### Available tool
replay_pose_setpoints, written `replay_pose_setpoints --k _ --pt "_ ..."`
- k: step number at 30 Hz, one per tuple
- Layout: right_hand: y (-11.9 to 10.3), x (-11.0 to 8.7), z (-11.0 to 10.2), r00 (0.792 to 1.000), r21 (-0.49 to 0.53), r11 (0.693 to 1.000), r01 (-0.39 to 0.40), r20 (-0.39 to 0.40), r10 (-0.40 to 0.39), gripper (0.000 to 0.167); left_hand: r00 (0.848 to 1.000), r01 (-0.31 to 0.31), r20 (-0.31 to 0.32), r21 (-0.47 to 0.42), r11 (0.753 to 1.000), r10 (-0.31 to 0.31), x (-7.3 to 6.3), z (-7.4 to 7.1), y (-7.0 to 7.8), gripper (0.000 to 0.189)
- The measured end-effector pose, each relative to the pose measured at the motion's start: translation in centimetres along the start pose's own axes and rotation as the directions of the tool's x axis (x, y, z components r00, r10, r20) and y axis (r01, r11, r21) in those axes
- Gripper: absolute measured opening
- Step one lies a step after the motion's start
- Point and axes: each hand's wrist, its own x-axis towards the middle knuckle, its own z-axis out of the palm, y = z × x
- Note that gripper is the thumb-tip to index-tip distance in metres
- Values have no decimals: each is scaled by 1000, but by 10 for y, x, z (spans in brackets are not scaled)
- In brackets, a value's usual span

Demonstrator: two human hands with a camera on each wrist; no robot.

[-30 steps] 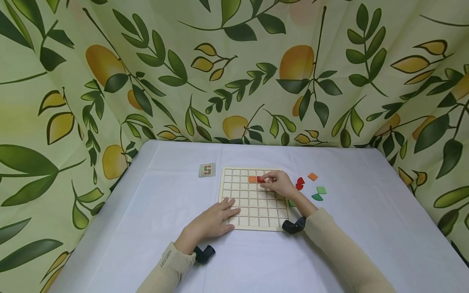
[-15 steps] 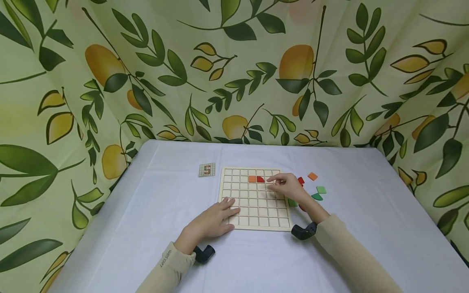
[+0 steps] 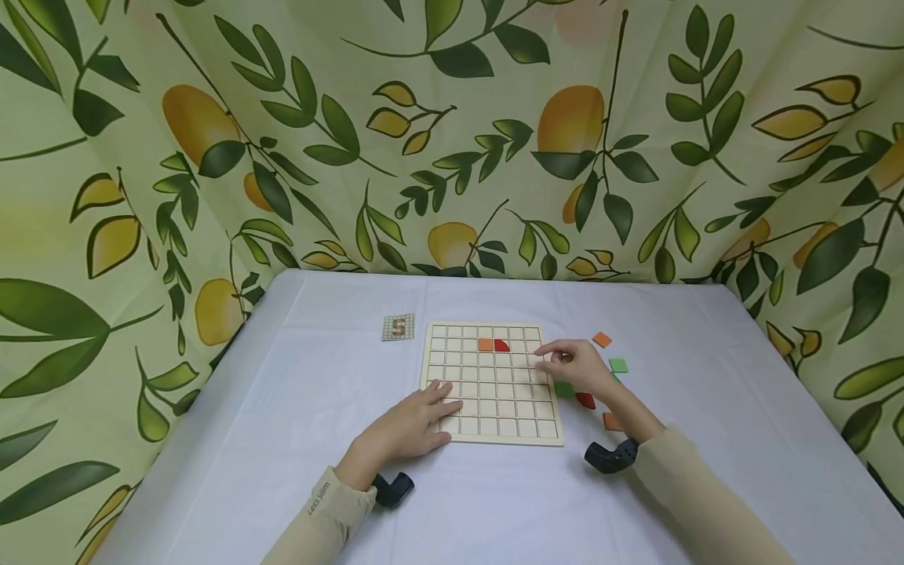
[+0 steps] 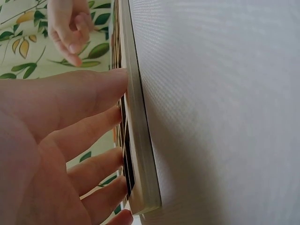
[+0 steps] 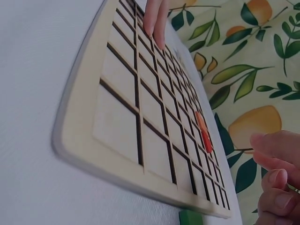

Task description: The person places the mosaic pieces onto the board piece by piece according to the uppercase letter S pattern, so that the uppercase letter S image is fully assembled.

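From over here I see a white-clothed table [image 3: 325, 384] carrying a gridded board [image 3: 489, 389], a small printed card [image 3: 399, 327] by its far left corner, and loose orange, green and red pieces [image 3: 618, 366] scattered off its right side.

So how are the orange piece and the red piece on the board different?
Colour: the orange piece is orange, while the red piece is red.
Shape: the orange piece is square, but the red piece has a curved side.
Place: in the head view, the orange piece sits left of the red piece.
Both lie in the same row of the board.
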Motion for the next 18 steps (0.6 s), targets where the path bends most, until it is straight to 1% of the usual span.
replay_pose_setpoints --k 5,6,10,12,13,18 --pt "6 -5 -3 999 -18 999 33 1 -33 26 1000 -7 -3 -15 1000 7 -2 -2 2 52" --pt "7 -6 -4 999 -18 999 36 4 -36 26 1000 -17 -10 0 1000 17 -3 -3 2 52" --pt "11 -13 -6 999 -5 999 44 18 -44 25 999 -32 -19 0 999 32 -4 -3 2 51" --pt "13 -16 -7 999 -3 999 41 23 -41 25 999 -29 -17 3 1000 29 -3 -3 2 51" --pt "15 -17 -8 999 -6 999 41 24 -41 25 1000 -21 -9 -13 1000 21 -3 -3 2 51" --pt "21 -23 -11 999 -19 999 38 35 -37 26 1000 2 6 -6 1000 -1 -1 -2 0 51"
